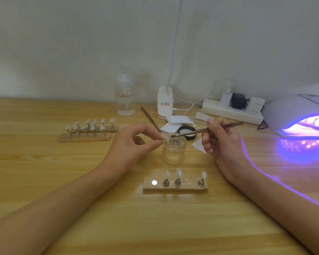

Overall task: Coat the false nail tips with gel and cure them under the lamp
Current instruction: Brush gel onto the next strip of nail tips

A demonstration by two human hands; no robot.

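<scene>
Two wooden strips [85, 138] stand at the far left of the table [44, 172], each carrying a row of false nail tips [89, 126] on small metal stands. To the right of them the left hand [136, 140] is raised, with thumb and forefinger pinched together on one nail tip [165, 138]; the other fingers are loosely curled, and I cannot tell if the pinch holds the tip itself or a stand below it. This tip hangs just above the left rim of the open glass jar [174, 151], and its long axis runs about left to right, with the free end pointing right, toward the brush. The brush [206, 130] lies slanted, its bristle end low at the left, over the mouth of the jar and just beside the tip, its handle rising to the right through the right hand [221, 142], which grips it like a pen. In front of the jar a third strip [191, 189] holds three tips and one bare round magnet spot [154, 182]. At the far right the lamp [293, 115] glows violet. I judge that the coating of this one tip is in hand; the next move calls for a light stroke along its axis with the left hand kept steady, then setting it on the bare spot before curing.
</scene>
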